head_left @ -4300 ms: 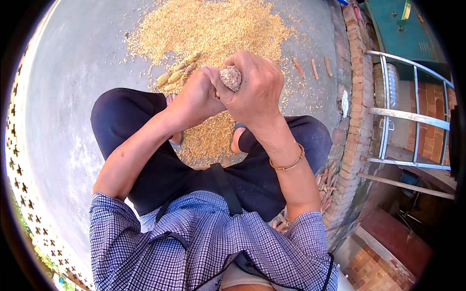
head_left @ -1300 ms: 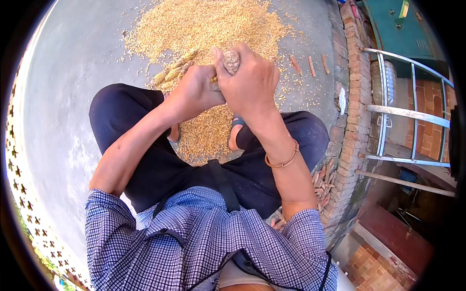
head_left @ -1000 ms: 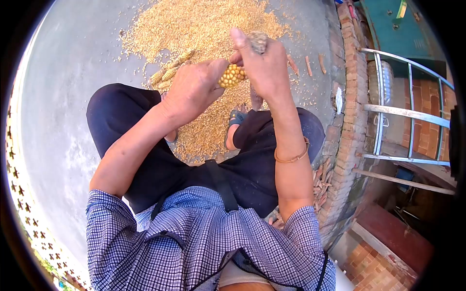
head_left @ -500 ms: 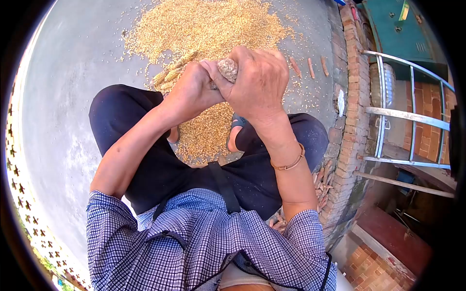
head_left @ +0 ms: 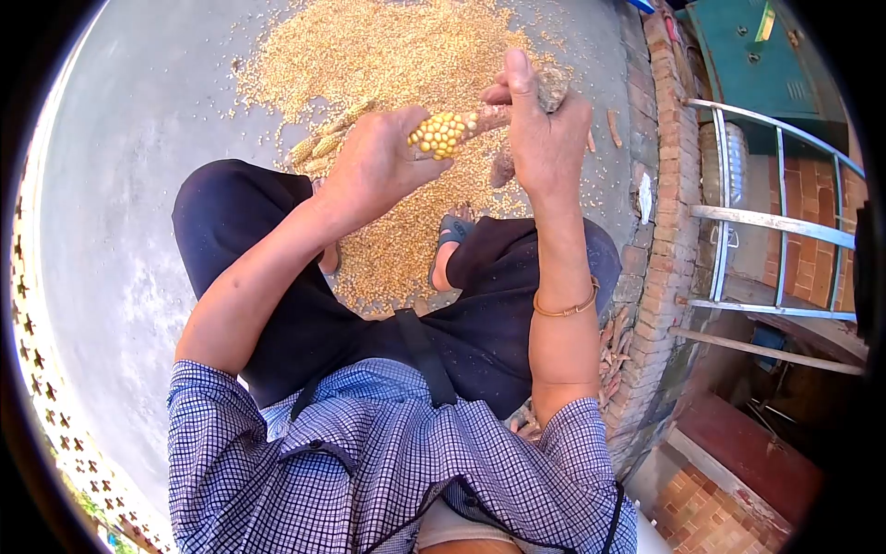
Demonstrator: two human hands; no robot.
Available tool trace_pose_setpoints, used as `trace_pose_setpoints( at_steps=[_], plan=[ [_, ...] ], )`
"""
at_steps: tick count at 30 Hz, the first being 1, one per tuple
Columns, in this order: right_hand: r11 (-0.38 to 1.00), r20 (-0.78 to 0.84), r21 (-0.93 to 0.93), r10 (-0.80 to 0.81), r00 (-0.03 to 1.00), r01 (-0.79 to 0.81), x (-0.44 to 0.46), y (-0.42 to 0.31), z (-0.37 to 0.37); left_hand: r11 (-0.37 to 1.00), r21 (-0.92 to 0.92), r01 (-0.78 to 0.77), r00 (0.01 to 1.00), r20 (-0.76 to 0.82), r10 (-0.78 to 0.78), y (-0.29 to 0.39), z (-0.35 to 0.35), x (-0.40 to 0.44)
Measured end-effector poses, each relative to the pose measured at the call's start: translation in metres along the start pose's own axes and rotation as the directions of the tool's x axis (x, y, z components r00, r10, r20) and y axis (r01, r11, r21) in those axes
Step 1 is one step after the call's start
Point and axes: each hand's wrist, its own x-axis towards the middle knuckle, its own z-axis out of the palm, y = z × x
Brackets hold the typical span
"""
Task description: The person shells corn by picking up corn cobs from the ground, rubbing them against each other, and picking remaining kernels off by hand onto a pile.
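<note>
A corn cob (head_left: 441,135) is gripped at one end by my left hand (head_left: 374,166). Yellow kernels cover its middle, while the reddish end toward my right hand is bare. My right hand (head_left: 549,138), thumb raised, is closed around a bare grey-brown cob (head_left: 554,88), whose lower end sticks out below the palm. The fingers of my right hand are near the bare tip of the corn cob; whether they touch it is unclear. Beneath both hands, loose kernels (head_left: 388,254) lie between my feet.
A large spread of kernels (head_left: 369,55) covers the grey floor ahead. Several unshelled cobs (head_left: 323,146) lie beyond my left knee. Stripped cobs (head_left: 614,355) lie beside a low brick edge (head_left: 674,185) on the right, with a metal rail (head_left: 775,217) past it.
My right hand has moved right and away from my left hand, exposing the yellow kernels and bare end of the corn cob. Half a second ago the hands were pressed together around it.
</note>
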Motion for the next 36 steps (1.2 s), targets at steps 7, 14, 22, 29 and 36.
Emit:
trace_pose_setpoints(
  at_steps=[7, 14, 22, 29, 36],
  plan=[
    [0.632, 0.114, -0.393, -0.688, 0.717, 0.668, -0.010, 0.003, 0.013, 0.933, -0.360, -0.003, 1.000, 0.002, 0.004, -0.018, 0.006, 0.005],
    [0.663, 0.207, -0.569, -0.456, 0.865, 0.486, -0.024, -0.008, 0.026, 0.949, -0.314, -0.003, 1.000, -0.007, 0.001, -0.011, 0.004, -0.009],
    [0.796, 0.284, -0.600, 0.112, 0.952, 0.085, -0.004, -0.007, 0.018, 0.750, 0.468, -0.468, 0.875, 0.123, 0.469, -0.011, 0.002, -0.007],
    [0.974, 0.304, -0.009, 0.217, 0.928, -0.226, 0.002, -0.002, -0.003, 0.955, 0.182, -0.233, 0.972, 0.035, 0.231, -0.007, -0.006, -0.005],
    [0.943, 0.127, -0.246, -0.199, 0.972, 0.225, -0.012, -0.001, 0.007, 1.000, -0.002, -0.024, 0.999, -0.034, 0.024, -0.014, -0.003, -0.001]
  ],
)
